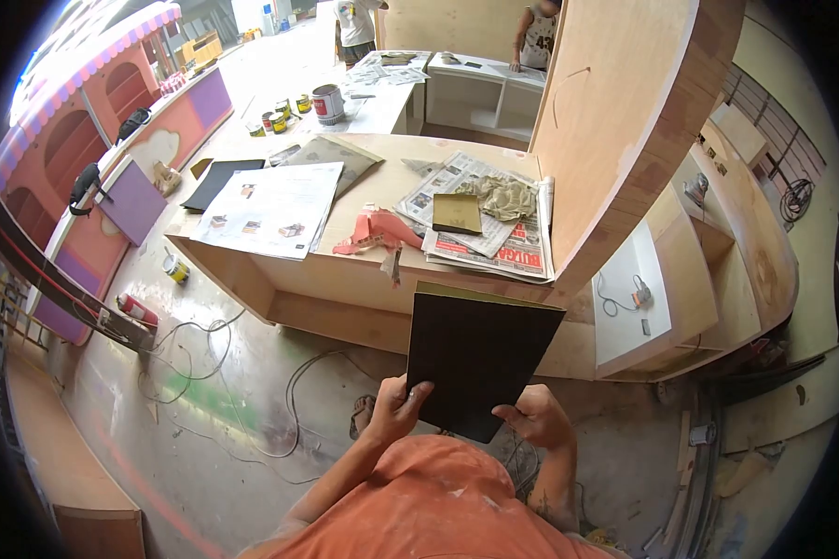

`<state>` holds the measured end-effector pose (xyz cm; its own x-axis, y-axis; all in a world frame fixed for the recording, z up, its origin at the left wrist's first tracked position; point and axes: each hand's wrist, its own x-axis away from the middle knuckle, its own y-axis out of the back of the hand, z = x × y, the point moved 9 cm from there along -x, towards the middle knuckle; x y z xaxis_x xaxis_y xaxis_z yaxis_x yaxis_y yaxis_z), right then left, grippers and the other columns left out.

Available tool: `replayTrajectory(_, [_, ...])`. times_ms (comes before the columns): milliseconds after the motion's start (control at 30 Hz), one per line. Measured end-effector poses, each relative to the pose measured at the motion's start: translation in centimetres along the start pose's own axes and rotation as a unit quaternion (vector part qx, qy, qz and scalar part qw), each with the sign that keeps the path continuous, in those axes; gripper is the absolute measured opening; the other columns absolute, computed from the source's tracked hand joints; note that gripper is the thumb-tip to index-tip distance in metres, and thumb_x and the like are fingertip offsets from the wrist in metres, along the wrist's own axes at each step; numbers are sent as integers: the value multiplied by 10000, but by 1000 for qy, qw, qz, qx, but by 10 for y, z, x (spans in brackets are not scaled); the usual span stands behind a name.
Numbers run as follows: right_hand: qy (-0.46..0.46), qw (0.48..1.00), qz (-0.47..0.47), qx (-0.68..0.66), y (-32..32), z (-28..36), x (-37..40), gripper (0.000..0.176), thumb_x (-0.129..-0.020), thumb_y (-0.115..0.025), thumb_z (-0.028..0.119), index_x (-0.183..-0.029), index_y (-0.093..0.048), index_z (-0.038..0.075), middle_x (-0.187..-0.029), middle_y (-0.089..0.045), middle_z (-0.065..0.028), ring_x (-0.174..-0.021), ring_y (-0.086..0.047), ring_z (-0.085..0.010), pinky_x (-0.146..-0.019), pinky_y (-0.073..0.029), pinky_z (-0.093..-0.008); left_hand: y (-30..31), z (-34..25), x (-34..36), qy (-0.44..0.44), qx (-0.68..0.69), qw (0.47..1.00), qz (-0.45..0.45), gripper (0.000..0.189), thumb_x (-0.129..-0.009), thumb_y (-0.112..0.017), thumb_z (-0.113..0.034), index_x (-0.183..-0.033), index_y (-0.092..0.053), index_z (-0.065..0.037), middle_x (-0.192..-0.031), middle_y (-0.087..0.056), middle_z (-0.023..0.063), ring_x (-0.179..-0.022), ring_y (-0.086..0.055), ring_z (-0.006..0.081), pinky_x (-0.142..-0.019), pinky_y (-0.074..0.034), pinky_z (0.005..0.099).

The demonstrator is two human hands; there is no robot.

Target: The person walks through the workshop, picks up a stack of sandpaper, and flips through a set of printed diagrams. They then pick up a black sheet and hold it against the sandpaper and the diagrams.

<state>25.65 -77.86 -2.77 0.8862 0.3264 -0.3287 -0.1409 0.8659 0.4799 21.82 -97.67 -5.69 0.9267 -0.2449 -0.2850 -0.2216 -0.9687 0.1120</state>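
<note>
A black sheet of sandpaper (480, 359) with a yellowish top edge is held upright in front of my chest. My left hand (397, 407) grips its lower left edge, thumb on the dark face. On the lower right edge, my right hand (535, 415) pinches it the same way. Just beyond stands a wooden counter (345, 264). A smaller brownish sandpaper piece (457, 213) lies on newspapers (522, 253) there, beside crumpled paper (505, 197). Farther left are a torn pink piece (375, 229), a printed sheet (268, 210) and another dark sheet (219, 184).
A tall wooden panel (615, 121) rises at the counter's right end. Cables (294, 401) trail over the floor. Paint cans (327, 104) stand behind the counter. A corded power tool (640, 293) lies in a white compartment. Two people (354, 28) are in the background.
</note>
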Motion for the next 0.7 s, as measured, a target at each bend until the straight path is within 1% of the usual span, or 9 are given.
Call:
replayTrajectory(133, [-9, 1000, -1, 20, 1, 1, 3, 457, -866, -718, 236, -607, -427, -3, -561, -396, -142, -484, -353, -262, -444, -285, -374, -1, -6, 0, -9, 1, 1000, -2, 285, -985, -535, -230, -854, -549, 23, -623, -417, 53, -581, -383, 126, -521, -358, 302])
replayTrajectory(200, [-20, 998, -8, -59, 3, 12, -2, 470, -885, -695, 277, -616, -422, 6, -574, -396, -142, -487, -360, -246, -450, -286, -376, -1, -2, 1, 8, -7, 1000, -11, 278, -983, -535, -225, -854, -551, 21, -618, -407, 51, -579, -374, 124, -517, -354, 301])
replayTrajectory(333, [-23, 997, 9, -71, -5, -2, 7, 466, -903, -673, 284, -628, -422, 4, -579, -386, -140, -484, -347, -234, -462, -293, -375, 4, -3, 0, -7, 4, 999, -45, 277, -980, -536, -225, -852, -548, 21, -612, -397, 47, -573, -365, 122, -511, -346, 302])
replayTrajectory(400, [-59, 997, 18, -52, -10, -1, 7, 436, -910, -665, 246, -642, -428, -2, -584, -381, -141, -491, -331, -248, -469, -301, -372, 5, 5, 0, 3, -4, 999, -35, 288, -980, -541, -237, -852, -547, 20, -617, -396, 46, -577, -363, 120, -512, -346, 302])
replayTrajectory(433, [-59, 997, 22, -50, -11, 0, 6, 436, -910, -665, 246, -642, -428, -2, -584, -381, -141, -491, -331, -248, -469, -301, -372, 5, 3, 0, 3, -2, 999, -38, 288, -980, -541, -237, -852, -547, 20, -617, -396, 46, -577, -363, 120, -512, -346, 302])
replayTrajectory(533, [-26, 999, -5, -37, -10, 2, 3, 397, -914, -657, 206, -654, -444, -5, -586, -387, -139, -491, -336, -256, -465, -307, -373, 6, -2, -3, -6, -16, 999, -30, 295, -981, -545, -245, -844, -548, 17, -610, -400, 69, -564, -363, 141, -508, -350, 307])
replayTrajectory(600, [2, 1000, -9, -18, -7, 4, 2, 376, -903, -667, 179, -656, -451, -4, -591, -402, -140, -486, -361, -261, -463, -308, -383, 4, -7, -5, -37, -43, 998, -15, 287, -978, -551, -240, -844, -554, 15, -616, -410, 105, -553, -364, 169, -508, -358, 312])
replayTrajectory(633, [3, 1000, -7, -17, -6, 4, 2, 376, -903, -667, 179, -656, -451, -4, -591, -402, -140, -486, -361, -261, -463, -308, -383, 4, -9, -6, -38, -43, 998, -17, 287, -978, -551, -240, -844, -554, 15, -616, -410, 105, -553, -364, 169, -508, -358, 312])
replayTrajectory(700, [-21, 1000, -3, -6, -4, 2, 1, 329, -889, -681, 171, -682, -501, -10, -603, -449, -128, -494, -407, -253, -469, -337, -367, 6, -16, -7, -43, -27, 998, -37, 277, -978, -548, -231, -851, -563, 14, -621, -419, 130, -545, -364, 190, -508, -364, 315])
